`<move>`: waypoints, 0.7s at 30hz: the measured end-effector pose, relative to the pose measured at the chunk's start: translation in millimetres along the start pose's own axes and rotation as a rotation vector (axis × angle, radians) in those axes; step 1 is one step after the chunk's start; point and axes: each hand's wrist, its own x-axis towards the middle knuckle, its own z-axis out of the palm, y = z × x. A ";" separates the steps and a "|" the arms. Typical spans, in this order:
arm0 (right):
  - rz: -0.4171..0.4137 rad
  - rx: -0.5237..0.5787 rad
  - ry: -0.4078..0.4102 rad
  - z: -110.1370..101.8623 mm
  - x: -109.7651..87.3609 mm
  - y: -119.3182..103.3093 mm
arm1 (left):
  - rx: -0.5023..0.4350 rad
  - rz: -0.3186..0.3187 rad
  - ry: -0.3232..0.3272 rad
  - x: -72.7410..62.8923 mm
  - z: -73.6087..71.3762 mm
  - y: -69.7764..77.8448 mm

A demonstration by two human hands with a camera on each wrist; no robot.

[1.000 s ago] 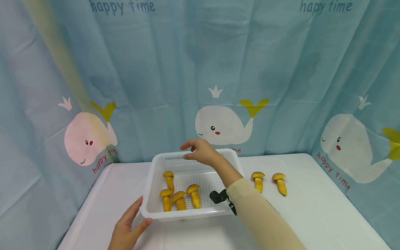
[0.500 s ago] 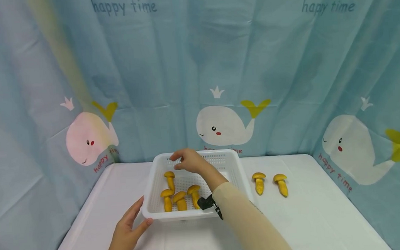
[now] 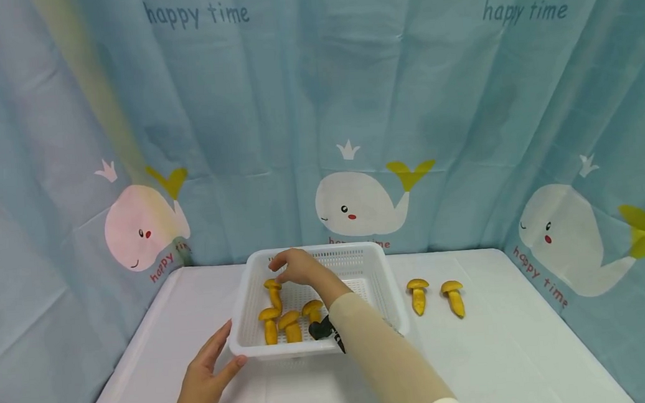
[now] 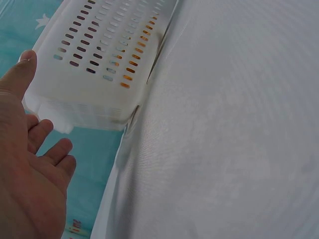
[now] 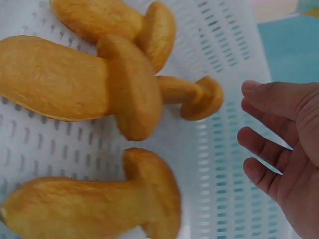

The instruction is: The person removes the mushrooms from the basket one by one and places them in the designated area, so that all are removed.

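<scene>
While your left hand [image 3: 202, 378] stood at the near left corner of the white basket [image 3: 288, 349], its thumb and fingers were spread and relaxed (contact with the corner could not be confirmed). Your right hand [image 3: 299, 268] was positioned over the rear left part of the basket, its fingers loosely bent and holding nothing. Its fingertips were just beside the cap of the rear mushroom [image 3: 275, 297]; the right wrist view showed a gap between them. That yellow mushroom lay inside the basket, behind the left mushroom [image 3: 270, 331], the middle mushroom [image 3: 292, 328] and the right mushroom [image 3: 311, 305]. Two others, the inner loose mushroom [image 3: 418, 296] and the outer loose mushroom [image 3: 453, 298], lay apart on the counter [image 3: 523, 337], right of the basket. Behind the counter hung a blue curtain [image 3: 271, 105] with printed whales.
</scene>
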 end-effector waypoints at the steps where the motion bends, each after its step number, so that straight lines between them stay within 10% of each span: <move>1: 0.015 0.007 -0.002 1.9 0.2 1.1 | -0.004 -0.001 0.000 -0.7 0.1 -0.2; 21: 0.074 0.031 -0.083 13.6 6.2 14.6 | 0.019 -0.008 -0.001 -1.2 -2.4 -1.9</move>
